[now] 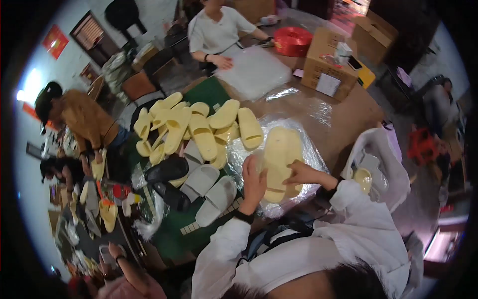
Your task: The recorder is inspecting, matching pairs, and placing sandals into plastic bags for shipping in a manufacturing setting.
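A pair of pale yellow slippers [283, 149] lies side by side in front of me, on a stack of clear plastic bags [311, 149]. My left hand [254, 187] is at the left edge of the pair, fingers stretched upward and thumb apart. Across the right slipper reaches my right hand [306, 174], its index finger extended and its thumb apart, touching the slipper; its other fingers are partly hidden. To the left, several more yellow slippers [201, 134] are heaped on the table. Nearer lie grey slippers [216, 199] and black slippers [169, 169].
Across the table, a person [219, 30] rests a hand by a stack of clear plastic sheets [256, 70]. A cardboard box [326, 62] and a red ribbon roll [293, 41] stand at the far side. A white sack [398, 174] is at my right; other people work at left.
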`<action>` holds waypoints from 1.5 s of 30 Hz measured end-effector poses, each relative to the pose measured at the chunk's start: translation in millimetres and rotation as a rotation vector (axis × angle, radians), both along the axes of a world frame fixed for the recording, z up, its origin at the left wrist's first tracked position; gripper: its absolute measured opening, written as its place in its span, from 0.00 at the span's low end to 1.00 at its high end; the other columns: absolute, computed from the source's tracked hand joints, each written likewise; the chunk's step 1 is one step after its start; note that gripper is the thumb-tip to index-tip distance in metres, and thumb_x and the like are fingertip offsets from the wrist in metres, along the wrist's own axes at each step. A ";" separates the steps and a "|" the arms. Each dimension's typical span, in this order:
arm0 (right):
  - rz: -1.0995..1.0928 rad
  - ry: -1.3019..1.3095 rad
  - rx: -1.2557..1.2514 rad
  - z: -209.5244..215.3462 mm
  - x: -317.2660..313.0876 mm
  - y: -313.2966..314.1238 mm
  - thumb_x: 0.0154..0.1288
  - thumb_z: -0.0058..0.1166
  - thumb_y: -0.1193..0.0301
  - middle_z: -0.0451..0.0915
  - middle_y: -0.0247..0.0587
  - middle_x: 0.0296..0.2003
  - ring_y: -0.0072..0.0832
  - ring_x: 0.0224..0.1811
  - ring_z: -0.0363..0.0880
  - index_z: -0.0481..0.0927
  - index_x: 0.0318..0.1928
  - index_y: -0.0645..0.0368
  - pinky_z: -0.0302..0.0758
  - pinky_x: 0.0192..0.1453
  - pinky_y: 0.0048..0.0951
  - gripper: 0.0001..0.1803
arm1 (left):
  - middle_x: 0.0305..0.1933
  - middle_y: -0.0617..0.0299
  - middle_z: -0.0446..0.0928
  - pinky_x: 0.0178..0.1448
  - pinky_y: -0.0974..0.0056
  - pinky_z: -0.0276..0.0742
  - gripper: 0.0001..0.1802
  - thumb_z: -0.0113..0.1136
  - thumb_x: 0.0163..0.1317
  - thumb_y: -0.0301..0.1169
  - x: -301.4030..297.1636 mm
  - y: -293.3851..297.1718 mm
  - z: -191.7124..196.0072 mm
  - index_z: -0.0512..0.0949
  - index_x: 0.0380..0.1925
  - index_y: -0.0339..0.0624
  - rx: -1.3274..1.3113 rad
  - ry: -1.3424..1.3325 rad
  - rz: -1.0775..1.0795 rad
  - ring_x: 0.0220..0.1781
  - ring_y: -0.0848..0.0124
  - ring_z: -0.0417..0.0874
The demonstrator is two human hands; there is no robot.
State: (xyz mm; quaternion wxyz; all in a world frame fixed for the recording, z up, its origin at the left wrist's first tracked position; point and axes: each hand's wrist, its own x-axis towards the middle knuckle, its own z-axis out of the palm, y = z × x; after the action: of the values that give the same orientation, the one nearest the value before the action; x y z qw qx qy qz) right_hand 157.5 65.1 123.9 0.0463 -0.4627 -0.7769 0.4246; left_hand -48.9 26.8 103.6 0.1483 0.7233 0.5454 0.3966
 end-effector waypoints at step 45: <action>-0.355 -0.250 0.249 -111.2 54.3 142.6 0.57 0.47 0.65 0.76 0.53 0.39 0.50 0.38 0.76 0.77 0.36 0.64 0.73 0.42 0.45 0.15 | 0.70 0.52 0.42 0.66 0.36 0.43 0.29 0.57 0.52 0.33 37.8 -75.6 -138.8 0.67 0.56 0.65 -0.783 0.468 0.050 0.70 0.42 0.37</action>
State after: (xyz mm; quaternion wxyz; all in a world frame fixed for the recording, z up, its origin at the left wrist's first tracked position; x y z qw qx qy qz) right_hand 211.8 207.7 12.7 0.0801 -0.6316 -0.7294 0.2503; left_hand -11.1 -48.8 -35.2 0.2736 0.6695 0.6906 -0.0099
